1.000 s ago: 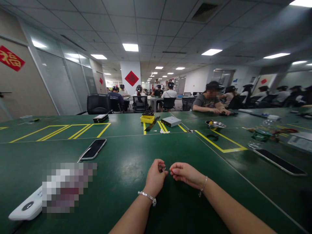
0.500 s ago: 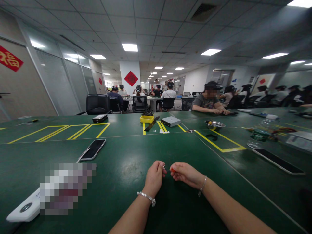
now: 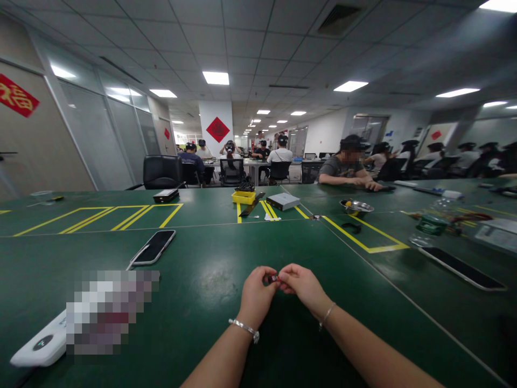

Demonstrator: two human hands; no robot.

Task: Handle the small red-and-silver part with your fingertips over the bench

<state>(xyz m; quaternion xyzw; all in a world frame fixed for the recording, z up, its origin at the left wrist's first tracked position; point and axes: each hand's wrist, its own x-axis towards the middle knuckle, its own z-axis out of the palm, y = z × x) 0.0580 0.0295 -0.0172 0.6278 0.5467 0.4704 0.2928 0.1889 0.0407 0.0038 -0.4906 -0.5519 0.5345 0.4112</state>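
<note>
My left hand (image 3: 257,293) and my right hand (image 3: 302,285) meet fingertip to fingertip above the green table (image 3: 210,334). Pinched in the left fingers is a small silvery and dark piece (image 3: 273,278), too tiny to tell its kind. The right thumb and forefinger close on a small orange piece (image 3: 278,278), mostly covered by the fingers. The two pieces seem to touch, though the fingers hide the exact contact. Both hands are closed.
On the left lie a phone (image 3: 155,248) and a white device (image 3: 40,342) beside a blurred-out patch. Farther off stand a yellow tray (image 3: 244,198), a grey box (image 3: 283,201) and a metal bowl (image 3: 357,207). Another phone (image 3: 460,267) and a bottle (image 3: 430,225) are right. A person (image 3: 347,167) sits opposite.
My hands were slightly apart, each holding its own small piece. The right hand has moved left and the fingertips now come together.
</note>
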